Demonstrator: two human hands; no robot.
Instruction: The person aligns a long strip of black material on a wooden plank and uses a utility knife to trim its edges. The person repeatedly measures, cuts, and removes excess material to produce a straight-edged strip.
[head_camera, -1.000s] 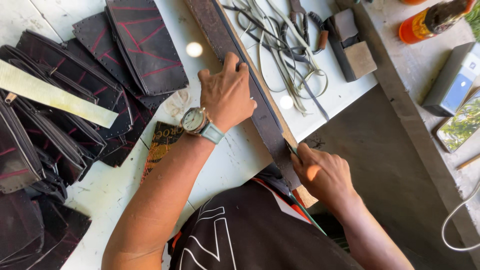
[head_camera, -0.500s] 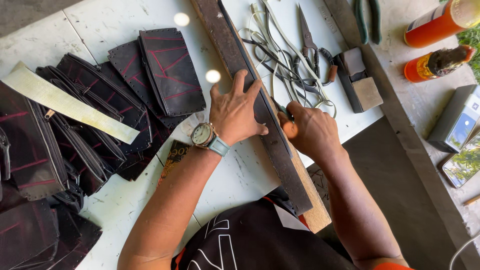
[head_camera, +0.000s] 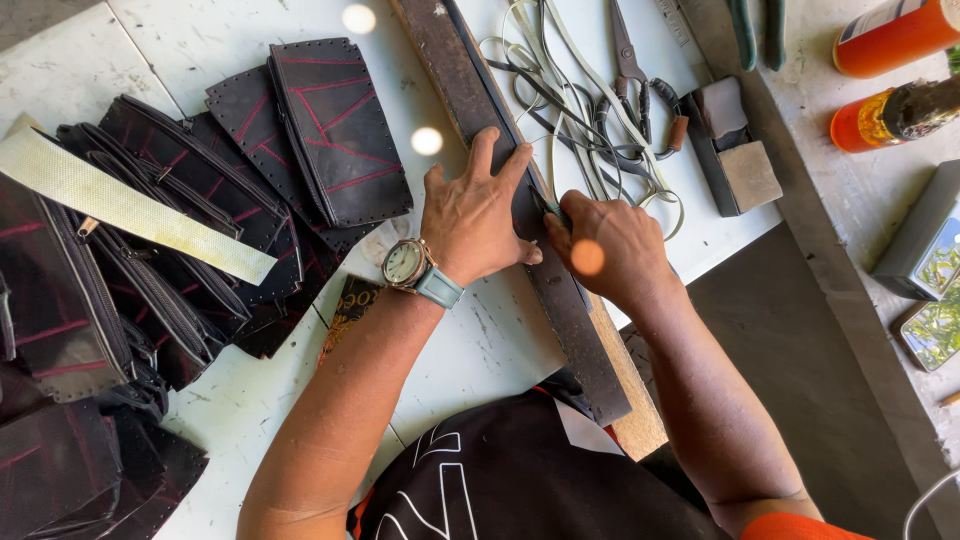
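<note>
Head view shows you the white table (head_camera: 250, 400), its right edge running diagonally past a dark floor strip. Black pouches (head_camera: 200, 230) with red stitching crowd its left half, a pale strap (head_camera: 130, 205) laid across them. Open room is left only between the pouches and the long dark strip (head_camera: 470, 80), which lies on a wooden board (head_camera: 635, 400) along the table's edge. Your left hand (head_camera: 480, 215) presses flat on the strip, fingers spread. Your right hand (head_camera: 610, 245) is closed around what looks like a small blade (head_camera: 550, 208) at the strip's right edge. Scissors (head_camera: 628, 50) and loose trimmings (head_camera: 560, 110) lie just beyond.
</note>
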